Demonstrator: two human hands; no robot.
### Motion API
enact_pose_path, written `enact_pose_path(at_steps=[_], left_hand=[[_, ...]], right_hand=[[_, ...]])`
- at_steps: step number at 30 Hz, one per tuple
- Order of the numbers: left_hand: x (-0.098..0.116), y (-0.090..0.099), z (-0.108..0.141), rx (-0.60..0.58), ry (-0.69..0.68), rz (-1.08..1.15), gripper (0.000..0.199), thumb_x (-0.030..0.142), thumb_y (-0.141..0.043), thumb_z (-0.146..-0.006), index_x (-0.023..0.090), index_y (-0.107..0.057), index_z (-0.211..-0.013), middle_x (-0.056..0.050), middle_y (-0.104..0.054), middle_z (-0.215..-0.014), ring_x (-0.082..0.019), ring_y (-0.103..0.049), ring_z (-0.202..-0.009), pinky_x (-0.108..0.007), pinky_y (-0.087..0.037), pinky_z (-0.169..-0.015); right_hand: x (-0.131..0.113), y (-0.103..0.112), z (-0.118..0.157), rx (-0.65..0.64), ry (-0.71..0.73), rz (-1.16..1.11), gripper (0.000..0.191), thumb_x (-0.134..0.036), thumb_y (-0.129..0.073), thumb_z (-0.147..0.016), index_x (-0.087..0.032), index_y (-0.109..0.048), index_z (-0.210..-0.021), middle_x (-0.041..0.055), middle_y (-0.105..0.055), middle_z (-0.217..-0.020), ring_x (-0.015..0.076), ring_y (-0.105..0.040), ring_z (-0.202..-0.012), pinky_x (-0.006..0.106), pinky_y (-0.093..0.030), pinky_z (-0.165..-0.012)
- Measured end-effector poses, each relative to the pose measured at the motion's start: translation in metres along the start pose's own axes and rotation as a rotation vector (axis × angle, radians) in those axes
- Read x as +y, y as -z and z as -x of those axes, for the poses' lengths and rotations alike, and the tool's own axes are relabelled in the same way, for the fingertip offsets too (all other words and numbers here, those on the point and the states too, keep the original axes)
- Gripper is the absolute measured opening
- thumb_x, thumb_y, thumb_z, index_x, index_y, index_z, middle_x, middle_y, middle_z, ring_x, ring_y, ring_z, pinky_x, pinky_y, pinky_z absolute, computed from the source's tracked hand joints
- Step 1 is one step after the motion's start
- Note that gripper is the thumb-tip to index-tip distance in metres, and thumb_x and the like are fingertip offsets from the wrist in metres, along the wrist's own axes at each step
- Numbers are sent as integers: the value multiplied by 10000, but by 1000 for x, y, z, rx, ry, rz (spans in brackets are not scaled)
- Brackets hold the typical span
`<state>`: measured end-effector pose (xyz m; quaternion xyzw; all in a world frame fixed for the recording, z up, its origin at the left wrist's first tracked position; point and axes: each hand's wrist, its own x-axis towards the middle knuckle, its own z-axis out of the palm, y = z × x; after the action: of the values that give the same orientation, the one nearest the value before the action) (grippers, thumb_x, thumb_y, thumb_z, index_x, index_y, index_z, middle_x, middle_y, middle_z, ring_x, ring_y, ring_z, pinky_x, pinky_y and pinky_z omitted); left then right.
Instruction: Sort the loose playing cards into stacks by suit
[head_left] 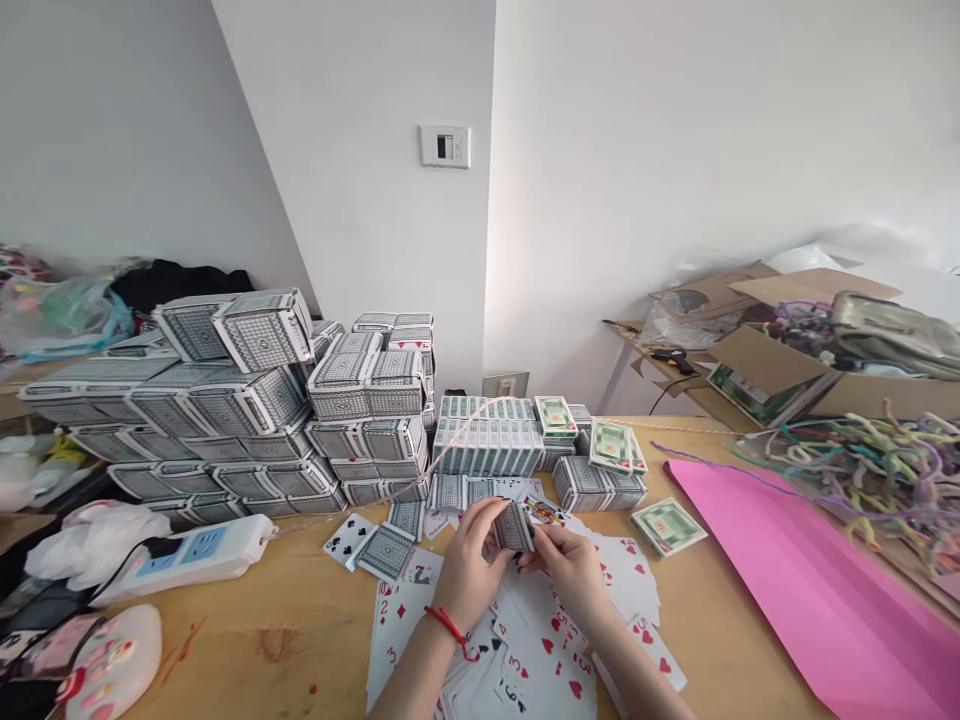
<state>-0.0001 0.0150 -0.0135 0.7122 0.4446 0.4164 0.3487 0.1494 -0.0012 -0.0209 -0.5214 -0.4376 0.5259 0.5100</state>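
Observation:
Between my two hands I hold a small stack of playing cards (513,528), its patterned grey back showing. My left hand (477,552) grips its left side, with a red cord round the wrist. On the right edge, the fingers of my right hand (564,562) pinch the same stack. Beneath my forearms spreads a pile of loose cards (525,650), mostly face up. More loose cards (386,550) lie to the left of my hands, some face down. A green card box (667,527) rests on the table at the right.
Stacked grey-backed card packs (225,410) rise at the left and centre back. Behind my hands stands a row of card boxes (487,440). A power strip (191,560) lies left; a pink sheet (810,600) and a heap of fuzzy stems (870,490) are right.

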Motion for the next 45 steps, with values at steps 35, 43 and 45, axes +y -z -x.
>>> enact_pose_path(at_steps=[35, 43, 45], left_hand=[[5, -14, 6, 86, 11, 53, 614, 120, -554, -715, 295, -336, -1261, -62, -408, -1256, -219, -503, -1033, -364, -460, -838], [3, -13, 5, 105, 145, -69, 210, 311, -325, -869, 190, -480, -796, -29, -549, -713, -178, -538, -666, -289, -422, -596], [2, -14, 6, 105, 150, -144, 205, 319, -324, -863, 197, -466, -780, -28, -562, -688, -188, -553, -649, -275, -398, -555]], right_hand=[[-11, -11, 7, 59, 100, 145, 291, -464, -459, -783, -184, -508, -719, -28, -484, -496, 100, -377, -377, 212, -290, -366], [-12, -16, 12, -57, 15, 69, 306, -493, -448, -789, -200, -417, -708, -107, -366, -388, 39, -268, -248, 167, -164, -291], [-7, -18, 13, -88, 3, 62, 318, -498, -431, -799, -203, -394, -685, -92, -424, -415, 40, -313, -251, 161, -184, -289]])
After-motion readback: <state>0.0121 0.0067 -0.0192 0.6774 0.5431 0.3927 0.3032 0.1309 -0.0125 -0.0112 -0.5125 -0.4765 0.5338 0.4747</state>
